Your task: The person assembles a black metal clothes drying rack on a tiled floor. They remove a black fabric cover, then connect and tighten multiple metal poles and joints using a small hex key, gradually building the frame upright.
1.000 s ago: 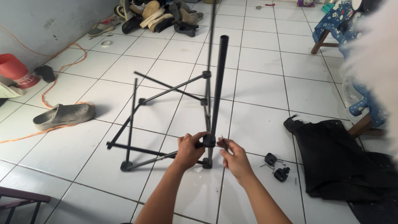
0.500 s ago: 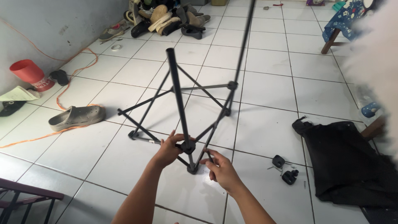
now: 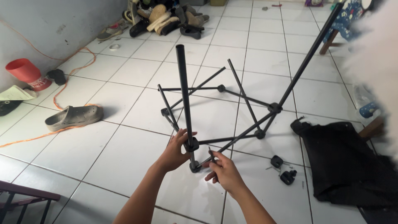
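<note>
A black folding frame of thin metal rods stands on the white tiled floor, its poles joined by round black hubs. My left hand grips the nearest hub where an upright pole rises from it. My right hand sits just to the right, pinching a short thin black rod near the base foot of that pole. Another long pole slants up to the far right.
Small black plastic parts lie on the floor at right, beside a black fabric piece. A grey clog, a red bucket, an orange cable and a pile of shoes lie left and far. A chair's edge shows bottom left.
The frame has turned and spread wider; the upright pole now stands more vertical and nearer. Both hands stay at the near hub, and the view has shifted leftward.
</note>
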